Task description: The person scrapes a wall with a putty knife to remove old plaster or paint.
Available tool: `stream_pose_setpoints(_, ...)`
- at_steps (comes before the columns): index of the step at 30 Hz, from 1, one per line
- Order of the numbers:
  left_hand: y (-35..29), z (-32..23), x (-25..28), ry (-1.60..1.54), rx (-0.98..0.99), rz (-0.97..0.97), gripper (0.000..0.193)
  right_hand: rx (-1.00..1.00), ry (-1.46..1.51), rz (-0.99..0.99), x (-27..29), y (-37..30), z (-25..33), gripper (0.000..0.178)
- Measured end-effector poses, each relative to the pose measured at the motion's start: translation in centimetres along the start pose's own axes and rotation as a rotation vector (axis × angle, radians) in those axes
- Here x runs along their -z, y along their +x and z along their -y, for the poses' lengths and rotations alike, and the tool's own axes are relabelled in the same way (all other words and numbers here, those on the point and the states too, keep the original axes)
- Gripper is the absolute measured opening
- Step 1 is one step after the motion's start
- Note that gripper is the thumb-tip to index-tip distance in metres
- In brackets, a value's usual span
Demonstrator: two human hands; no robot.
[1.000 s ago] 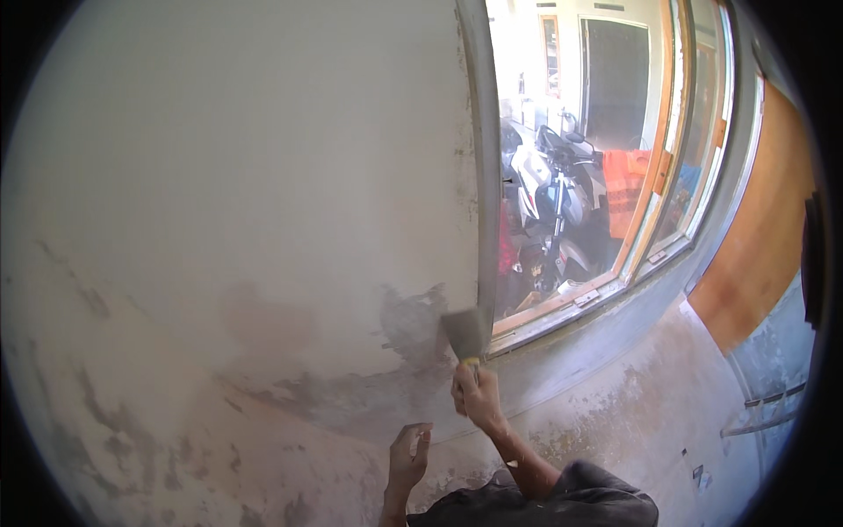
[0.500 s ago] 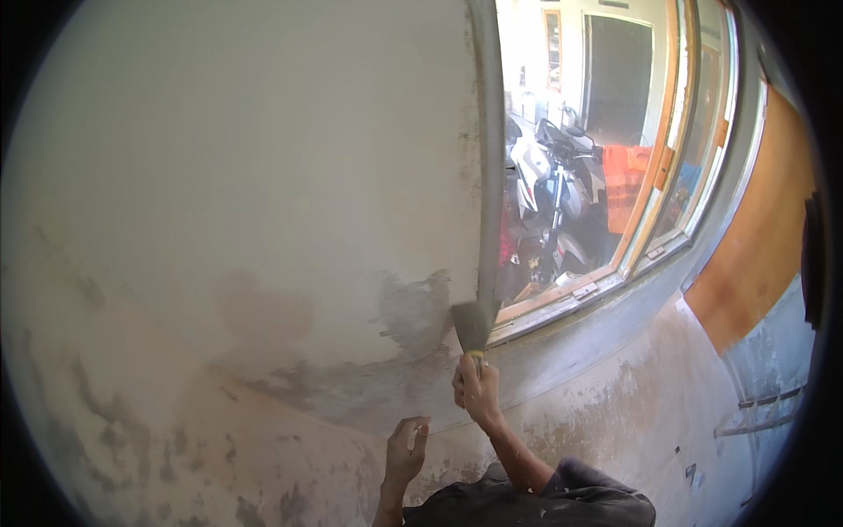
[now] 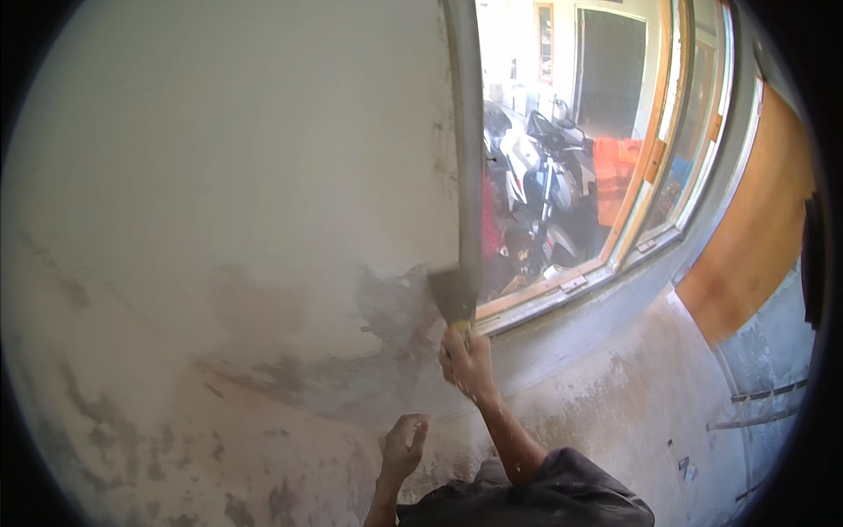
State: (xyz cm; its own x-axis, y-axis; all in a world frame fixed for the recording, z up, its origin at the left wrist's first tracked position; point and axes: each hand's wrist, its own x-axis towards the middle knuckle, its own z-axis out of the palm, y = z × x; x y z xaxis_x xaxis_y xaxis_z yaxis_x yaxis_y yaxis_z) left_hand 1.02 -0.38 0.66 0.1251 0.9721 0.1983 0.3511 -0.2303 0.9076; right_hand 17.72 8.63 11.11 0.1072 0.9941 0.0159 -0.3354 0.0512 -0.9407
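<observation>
My right hand (image 3: 468,364) is closed round the handle of a putty knife (image 3: 453,297) with a wide dark blade and a yellow band at its base. The blade points up and lies at the wall's corner, beside the window frame. Left of it a grey, rough patch (image 3: 393,299) shows on the pale wall (image 3: 263,158). Lower down, my left hand (image 3: 402,446) hovers before the wall with loosely bent fingers, a gap between them and the thumb. Nothing shows in it.
A wooden-framed window (image 3: 606,255) stands to the right, with a motorcycle (image 3: 544,176) and an orange cloth (image 3: 616,176) beyond the glass. An orange panel (image 3: 742,237) is farther right. The lower wall (image 3: 580,422) is stained and flaking.
The view has shifted, so the window and wall sit a little more to the left and higher. My right hand and the putty knife have moved slightly up and left in the picture.
</observation>
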Motion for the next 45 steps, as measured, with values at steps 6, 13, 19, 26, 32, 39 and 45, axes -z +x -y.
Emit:
stream_pose_setpoints(6, -1.5, 0.0, 0.3, 0.011, 0.057, -0.052, 0.021, -0.011, -0.001, -0.055, 1.8, -1.5, -3.3, 0.039)
stream_pose_setpoints(13, -0.6, -0.7, 0.0, -0.017, -0.007, -0.032, 0.021, 0.166, 0.015, 0.044, -1.1, 2.5, 5.9, 0.037)
stream_pose_setpoints(19, -1.0, -0.5, 0.2, 0.024, 0.004, -0.087, 0.022, -0.006, -0.042, -0.045, 1.5, -1.4, -0.6, 0.04)
stream_pose_setpoints(26, 0.1, 0.1, -0.7, 0.03, -0.046, -0.039, 0.021, 0.147, 0.013, 0.061, -0.4, 1.6, 6.3, 0.039)
stream_pose_setpoints(32, 1.0, -0.3, -0.9, -0.009, -0.028, -0.104, 0.022, 0.043, -0.076, -0.018, 2.7, -0.6, -2.7, 0.038)
stream_pose_setpoints(39, 1.5, -0.1, -1.2, -0.009, -0.03, -0.062, 0.021, 0.078, -0.095, 0.053, 0.4, 1.8, 3.0, 0.037)
stream_pose_setpoints(45, 1.8, -0.4, -1.2, 0.012, -0.031, -0.066, 0.022, 0.019, -0.172, -0.039, 2.9, -0.8, -3.4, 0.037)
